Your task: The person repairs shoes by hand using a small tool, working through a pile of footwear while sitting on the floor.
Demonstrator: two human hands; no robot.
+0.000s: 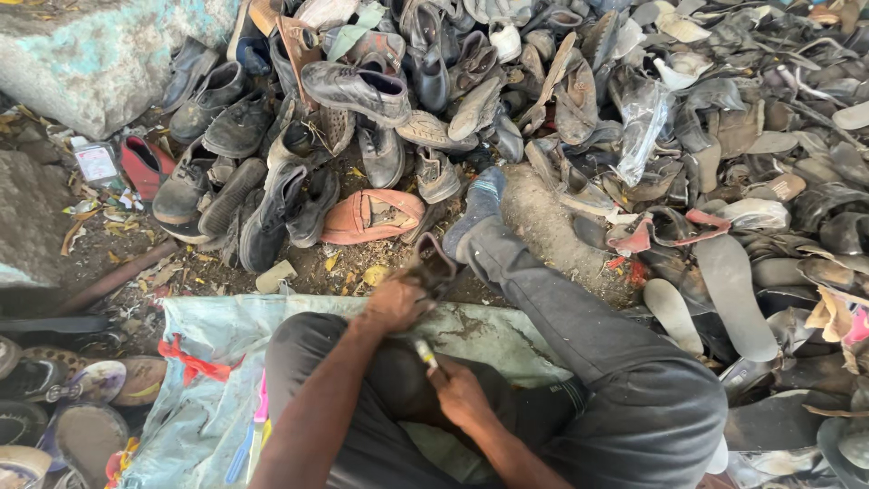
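Ground: bare earth strewn with dry leaves and scraps, no counter anywhere; a pale blue-green sack [489, 330] is spread on it as a work mat, with a red rag [190, 362] knotted at its left edge.

Surroundings: a heap of worn shoes [299, 136] fills the upper half of the view, mostly black and grey, with one orange-pink slipper [371, 215] lying flat near the mat. To the right, a second heap of detached soles and rubber scraps [769, 181]. A rough stone block [90, 54] stands at upper left. More soles lie at lower left.

Person: seated on the mat, dark trousers, right leg stretched out toward the shoe heap, foot in a blue sock [480, 204].

Left hand [396, 303]: grip closed around a dark shoe [433, 263], held just above the mat in front of the knees; the shoe is partly hidden by the fingers.

Right hand [460, 391]: grip closed on a small tool with a pale yellowish handle [424, 353], pointed up toward the shoe; whether the tip touches it cannot be told.

Step in hand, as a judgement: the shoe is being taken apart with the tool, probably sole from upper. The next move would call for a steady hold on the shoe and a controlled push kept away from the holding fingers.
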